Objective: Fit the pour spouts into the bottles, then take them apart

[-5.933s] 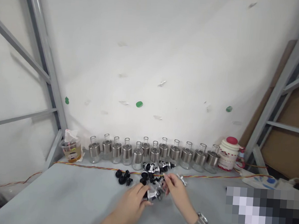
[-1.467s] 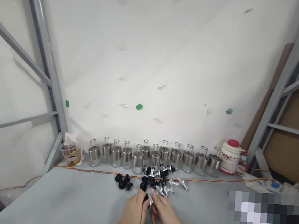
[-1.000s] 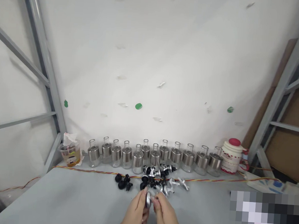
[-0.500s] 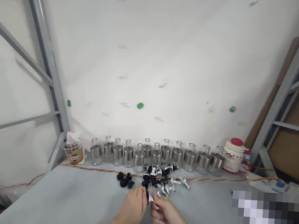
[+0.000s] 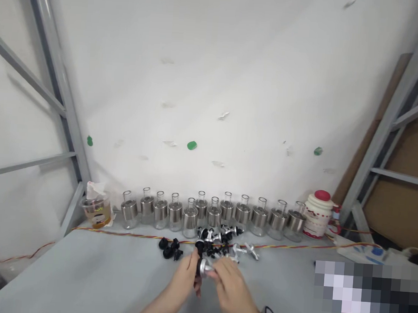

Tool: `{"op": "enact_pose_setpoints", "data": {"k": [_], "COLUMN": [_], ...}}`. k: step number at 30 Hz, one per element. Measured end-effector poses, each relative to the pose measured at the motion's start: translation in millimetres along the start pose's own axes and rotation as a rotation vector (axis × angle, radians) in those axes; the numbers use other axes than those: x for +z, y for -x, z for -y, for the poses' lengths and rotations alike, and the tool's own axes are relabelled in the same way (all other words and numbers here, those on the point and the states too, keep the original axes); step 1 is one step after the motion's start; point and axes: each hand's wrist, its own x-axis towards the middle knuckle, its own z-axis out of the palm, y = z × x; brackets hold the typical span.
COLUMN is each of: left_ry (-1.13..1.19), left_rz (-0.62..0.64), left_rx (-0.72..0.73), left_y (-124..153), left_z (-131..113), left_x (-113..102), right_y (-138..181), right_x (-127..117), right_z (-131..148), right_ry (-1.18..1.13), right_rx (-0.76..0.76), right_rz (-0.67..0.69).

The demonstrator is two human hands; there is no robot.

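Head view, left hand (image 5: 185, 275), right hand (image 5: 230, 283) holding silver-black fitting (image 5: 203, 268), bottles (image 5: 191, 217) behind

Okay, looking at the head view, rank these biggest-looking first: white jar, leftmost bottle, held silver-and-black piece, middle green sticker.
White jar
Leftmost bottle
Silver-and-black piece, partly hidden, visible part only
Middle green sticker

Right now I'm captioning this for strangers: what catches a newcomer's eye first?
A row of metal-banded glass bottles along the white wall stands out first. In front, the left hand and right hand grip a black-and-silver piece. A red-lidded jar stands at the row's right end.
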Motion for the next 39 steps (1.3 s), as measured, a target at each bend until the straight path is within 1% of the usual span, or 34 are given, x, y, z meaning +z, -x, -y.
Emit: {"op": "enact_pose_setpoints", "data": {"k": [2, 3, 4, 5, 6, 8, 10, 13, 16, 18, 20, 22, 25, 27, 29, 30, 31, 32, 33, 34, 36, 39], "left_ry": [-0.175, -0.294, -0.43, -0.574, -0.715, -0.969, -1.16, -1.285, -1.284, -1.274, -1.261, -1.242, -1.205, -1.17, -1.129, -1.107, -1.083, -1.057, -1.03, -1.005, -0.959, -0.91], "left_rz": [-0.171, -0.264, -0.354, -0.416, -0.48, -0.581, -0.623, -0.628, -0.645, -0.599, -0.536, -0.503, -0.464, -0.439, -0.426, -0.413, -0.402, -0.39, -0.377, -0.366, -0.352, -0.335], "left_rx": [0.156, 0.26, 0.34, 0.413, 0.46, 0.528, 0.559, 0.607, 0.717, 0.79, 0.813, 0.787, 0.746, 0.734, 0.733, 0.739, 0.748, 0.757, 0.769, 0.782, 0.808, 0.826], "left_y": [-3.2, -5.0, -7.1, -9.5, -12.2, -17.8, -22.6, -26.1, -25.2, -23.6, -22.9, -23.6, -25.8, -25.7, -23.2, -21.0, -18.5, -15.7, -13.0, -10.4, -6.3, -3.9], "left_z": [-0.5, -1.3, -2.2, -3.1, -3.7, -2.7, 1.4, 9.6, 13.5, 13.7, 14.8, 18.6, 27.3, 30.7, 30.1, 28.5, 26.2, 23.7, 21.3, 19.1, 16.2, 15.9], "left_x": [-16.1, -26.4, -37.0, -47.3, -56.4, -69.1, -73.7, -70.1, -60.8, -53.6, -47.3, -43.7, -44.6, -47.0, -48.4, -48.4, -47.8, -46.9, -45.7, -44.4, -42.3, -41.0], "right_y": [-7.9, -11.7, -14.8, -16.7, -17.2, -14.1, -7.7, 0.6, 2.6, 2.1, 1.3, 0.0, -5.9, -13.8, -24.9, -31.4, -38.5, -45.9, -53.4, -60.6, -73.4, -85.0], "right_x": [3.2, 4.3, 4.8, 4.9, 4.7, 5.4, 8.6, 15.4, 17.2, 15.0, 11.8, 8.7, 0.1, -12.1, -29.5, -39.0, -48.1, -56.0, -62.4, -66.6, -69.1, -63.4], "right_z": [-7.1, -10.8, -13.9, -16.2, -17.3, -16.7, -14.6, -14.4, -15.5, -14.2, -11.5, -9.6, -12.1, -18.3, -27.8, -33.7, -40.1, -47.1, -54.4, -61.9, -76.3, -91.8], "right_ry": [-0.279, -0.397, -0.454, -0.447, -0.386, -0.188, -0.023, 0.124, 0.231, 0.276, 0.309, 0.339, 0.391, 0.466, 0.593, 0.645, 0.686, 0.708, 0.7, 0.688, 0.664, 0.657], "right_rx": [0.349, 0.485, 0.558, 0.565, 0.518, 0.35, 0.208, 0.138, 0.104, 0.081, 0.071, 0.069, 0.045, 0.018, 0.012, 0.007, 0.019, 0.063, 0.115, 0.129, 0.15, 0.2], "right_rz": [-0.032, -0.026, -0.021, -0.013, -0.003, 0.046, 0.123, 0.226, 0.242, 0.199, 0.142, 0.091, 0.032, -0.022, -0.113, -0.133, -0.121, -0.074, 0.003, 0.049, 0.123, 0.16]}}
